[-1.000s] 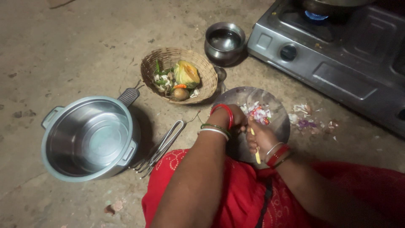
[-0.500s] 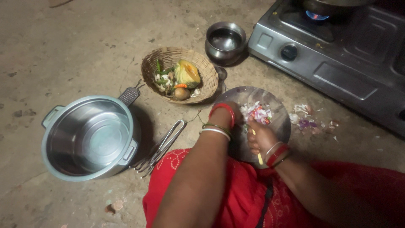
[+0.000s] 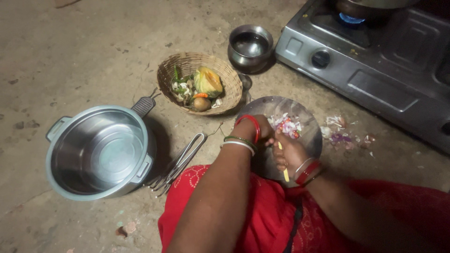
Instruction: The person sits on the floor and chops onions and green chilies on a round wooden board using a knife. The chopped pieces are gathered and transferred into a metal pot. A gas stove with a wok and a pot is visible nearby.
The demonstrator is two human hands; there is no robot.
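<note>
A round steel plate (image 3: 300, 110) lies on the floor in front of me with a small pile of chopped onion pieces (image 3: 287, 125) on it. My right hand (image 3: 289, 152) is closed around a knife with a yellow handle (image 3: 283, 165), held over the plate's near half. My left hand (image 3: 263, 130), with red, green and white bangles at the wrist, is curled on the plate beside the pile, right against the knife. Whatever it pins down is hidden under its fingers.
A wicker basket (image 3: 188, 62) with vegetables stands behind the plate. A small steel pot (image 3: 250, 46) and a gas stove (image 3: 375, 61) with a lit burner are further back. A large steel pot (image 3: 98, 152), metal tongs (image 3: 178, 162) and a grater are at left. Onion peels (image 3: 340, 131) lie right of the plate.
My hands made small back-and-forth movements over the plate; the left hand slid slightly left then back. The chopped pile shifted a little.
</note>
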